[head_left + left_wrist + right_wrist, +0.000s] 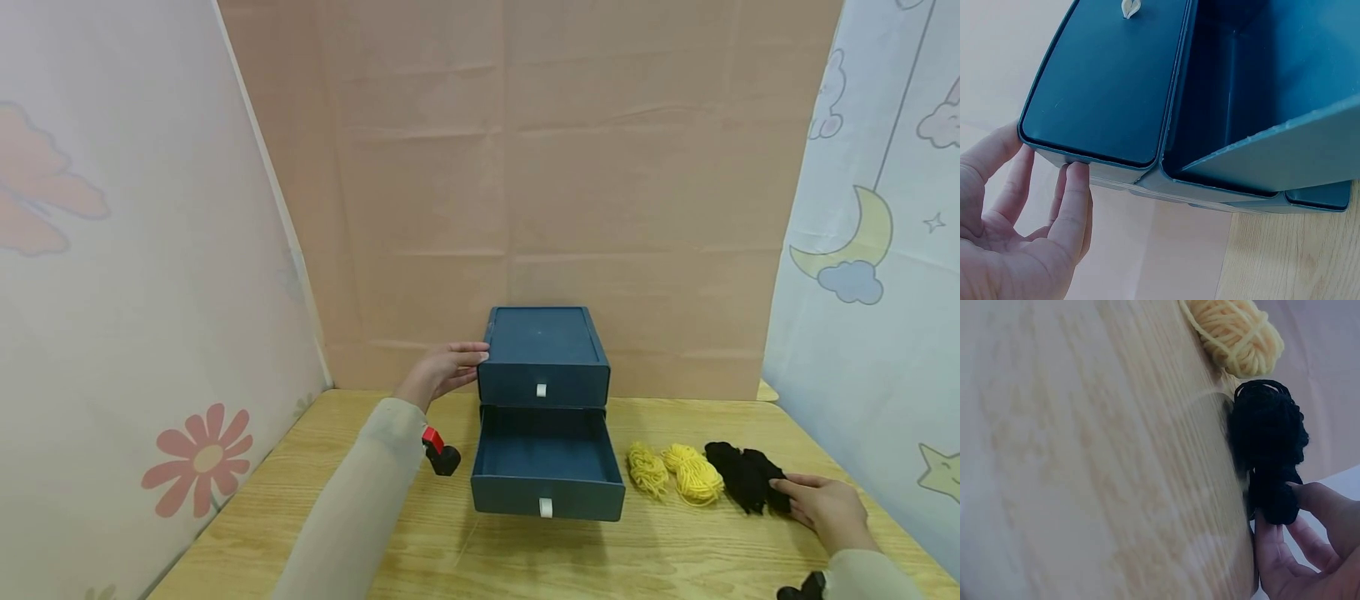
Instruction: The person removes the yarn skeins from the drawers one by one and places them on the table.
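Observation:
A dark blue drawer cabinet [543, 337] stands at the middle of the table, its top drawer closed and the drawer below [546, 498] pulled out with nothing inside. My left hand [448, 367] touches the cabinet's left side near the top, fingers mostly straight; the left wrist view shows the fingertips against the side panel [1110, 170]. At the right, my right hand [831, 510] pinches the end of a black yarn skein [770, 482] between thumb and fingers. Another black skein [731, 475] lies against it. Both are on the table in the head view.
Two yellow yarn skeins, a thin-stranded one [647, 472] and a thicker one [693, 475], lie between the cabinet and the black yarn. A tan backdrop [420, 208] rises behind the wooden table [300, 517]. Patterned curtains hang on both sides.

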The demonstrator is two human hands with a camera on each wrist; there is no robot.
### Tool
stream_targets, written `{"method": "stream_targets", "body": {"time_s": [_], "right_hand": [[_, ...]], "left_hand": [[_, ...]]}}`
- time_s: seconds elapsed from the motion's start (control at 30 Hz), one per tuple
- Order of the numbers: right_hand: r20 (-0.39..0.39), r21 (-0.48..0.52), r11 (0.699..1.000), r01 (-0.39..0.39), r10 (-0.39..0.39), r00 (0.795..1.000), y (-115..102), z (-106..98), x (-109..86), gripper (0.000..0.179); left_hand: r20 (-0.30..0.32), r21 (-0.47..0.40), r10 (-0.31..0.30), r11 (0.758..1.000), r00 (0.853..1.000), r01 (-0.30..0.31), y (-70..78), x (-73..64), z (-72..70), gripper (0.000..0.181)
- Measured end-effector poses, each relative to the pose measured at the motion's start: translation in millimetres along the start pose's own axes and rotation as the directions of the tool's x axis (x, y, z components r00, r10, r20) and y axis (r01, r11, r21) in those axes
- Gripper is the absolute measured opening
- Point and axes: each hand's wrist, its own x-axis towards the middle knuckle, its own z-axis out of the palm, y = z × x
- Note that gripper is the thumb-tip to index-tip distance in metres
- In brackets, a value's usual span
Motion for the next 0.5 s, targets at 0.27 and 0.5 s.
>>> {"method": "stream_targets", "body": {"time_s": [0.27,0.5], "right_hand": [[-0.012,0.001,1.000,-0.016,0.016,1.000,-1.5,0.8,0.9,0.043],[0.044,-0.011,1.000,-0.010,0.010,0.999,-0.3,0.3,2.2,0.057]], "left_hand": [[0.003,0.014,0.013,1.000,1.000,-0.013,0.2,-0.1,0.0,0.029],[0.005,-0.002,0.001,1.000,1.000,-0.001,0.4,-0.6,0.1,0.028]]}}
